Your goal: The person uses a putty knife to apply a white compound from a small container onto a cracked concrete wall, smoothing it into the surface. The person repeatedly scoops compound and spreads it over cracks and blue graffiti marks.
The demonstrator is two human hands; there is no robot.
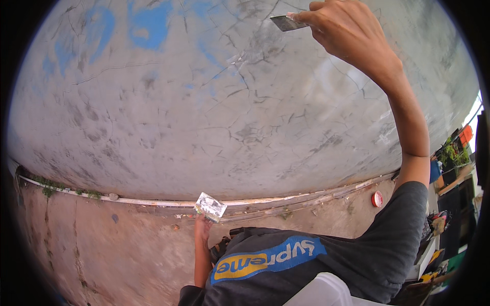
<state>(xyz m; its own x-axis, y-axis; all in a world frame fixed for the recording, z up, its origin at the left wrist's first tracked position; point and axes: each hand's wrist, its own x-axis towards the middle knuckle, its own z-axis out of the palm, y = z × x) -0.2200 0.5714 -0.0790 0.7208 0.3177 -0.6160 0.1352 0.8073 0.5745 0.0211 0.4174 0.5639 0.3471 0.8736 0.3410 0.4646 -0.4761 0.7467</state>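
From the head view, the right hand [352, 30] pinches a flat scraper [290, 23] jutting left from its fingers, by the cracked wall [204, 127]; low, even blade pressure should serve best. The left hand [202, 227] grips a smeared plate [210, 206] just beyond its fingers, best kept level.

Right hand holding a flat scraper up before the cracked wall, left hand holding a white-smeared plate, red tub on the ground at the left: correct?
Wrong side: the head view shows the red tub on the ground at right, not left. The right hand does hold the flat scraper, the left hand the white-smeared plate.
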